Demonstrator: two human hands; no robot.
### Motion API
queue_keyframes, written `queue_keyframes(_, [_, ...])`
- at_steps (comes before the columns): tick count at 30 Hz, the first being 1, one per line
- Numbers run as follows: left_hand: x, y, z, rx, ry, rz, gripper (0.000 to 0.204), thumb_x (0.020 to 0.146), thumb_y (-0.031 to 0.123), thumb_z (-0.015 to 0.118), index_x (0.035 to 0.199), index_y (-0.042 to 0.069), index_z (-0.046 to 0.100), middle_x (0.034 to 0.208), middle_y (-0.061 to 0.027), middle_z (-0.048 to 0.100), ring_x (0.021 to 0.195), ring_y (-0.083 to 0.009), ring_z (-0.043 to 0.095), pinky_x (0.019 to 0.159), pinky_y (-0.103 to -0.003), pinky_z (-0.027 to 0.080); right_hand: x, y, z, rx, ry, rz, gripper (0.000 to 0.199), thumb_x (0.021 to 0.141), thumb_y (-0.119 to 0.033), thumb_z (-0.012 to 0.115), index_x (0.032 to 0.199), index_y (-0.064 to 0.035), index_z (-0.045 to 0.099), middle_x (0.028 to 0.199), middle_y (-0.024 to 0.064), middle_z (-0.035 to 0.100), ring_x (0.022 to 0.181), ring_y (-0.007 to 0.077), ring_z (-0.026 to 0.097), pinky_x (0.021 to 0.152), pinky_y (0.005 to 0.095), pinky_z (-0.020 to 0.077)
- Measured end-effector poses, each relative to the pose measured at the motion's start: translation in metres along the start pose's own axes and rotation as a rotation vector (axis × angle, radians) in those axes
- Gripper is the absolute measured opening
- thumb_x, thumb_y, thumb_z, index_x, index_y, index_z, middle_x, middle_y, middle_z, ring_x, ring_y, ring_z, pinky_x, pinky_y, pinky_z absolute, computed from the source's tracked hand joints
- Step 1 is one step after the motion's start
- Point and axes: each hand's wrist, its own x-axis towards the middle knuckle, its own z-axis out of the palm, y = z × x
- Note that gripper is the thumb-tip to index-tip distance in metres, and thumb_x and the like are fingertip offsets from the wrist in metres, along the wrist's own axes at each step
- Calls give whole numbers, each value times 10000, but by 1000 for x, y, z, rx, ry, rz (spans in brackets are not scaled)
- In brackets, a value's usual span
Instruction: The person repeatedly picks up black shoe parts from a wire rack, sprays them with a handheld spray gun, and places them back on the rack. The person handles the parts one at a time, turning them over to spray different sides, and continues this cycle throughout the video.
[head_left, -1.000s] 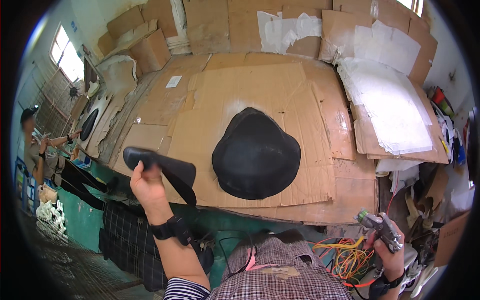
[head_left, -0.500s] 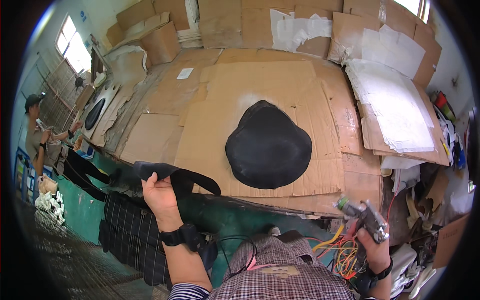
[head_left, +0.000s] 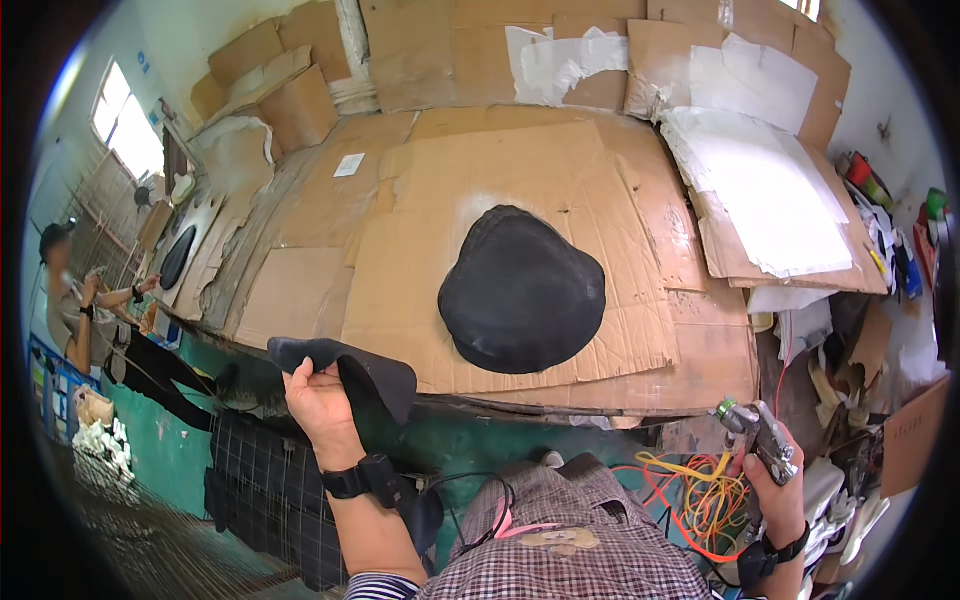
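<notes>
My left hand [head_left: 322,405] pinches the edge of a thin, limp black sheet piece [head_left: 378,378], fingers closed and palm turned up. The piece curves and hangs near the table's front edge. Off to the right, my right hand [head_left: 780,492] is wrapped round a metal spray gun [head_left: 758,438] with a green part at its tip. Between the hands and farther away, a black rounded pad [head_left: 524,295], narrower at its far end, lies on the cardboard-covered table [head_left: 410,250]. Neither hand touches this pad.
At the right, a white-covered cardboard sheet [head_left: 760,190] is raised above the table. Orange and yellow hoses [head_left: 700,500] hang below the spray gun. At lower left stands a wire rack [head_left: 265,500] with black pieces. A co-worker [head_left: 85,310] stands at far left by another black pad [head_left: 179,257].
My right hand has moved right with the spray gun. The black sheet piece in my left hand has swung and now droops more at its right end. The scene has shifted slightly left in view.
</notes>
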Motion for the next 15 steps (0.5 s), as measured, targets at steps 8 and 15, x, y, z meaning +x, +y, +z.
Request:
queue_keyframes(8, [2, -3, -4, 63, 62, -7, 291, 887, -23, 436, 1168, 42, 472, 1062, -118, 591, 925, -251, 608, 833, -402, 520, 0, -4, 12, 59, -369, 107, 489, 803, -43, 704, 1249, 18, 510, 983, 48, 646, 783, 87, 594, 701, 256, 498])
queue_keyframes(15, [-1, -3, -2, 34, 45, -73, 292, 879, -30, 445, 1157, 53, 479, 1058, -108, 596, 902, -259, 610, 801, -419, 527, 30, -4, 34, 156, -275, -22, 454, 860, -72, 660, 1275, 6, 492, 961, 36, 625, 787, 90, 593, 707, 256, 507])
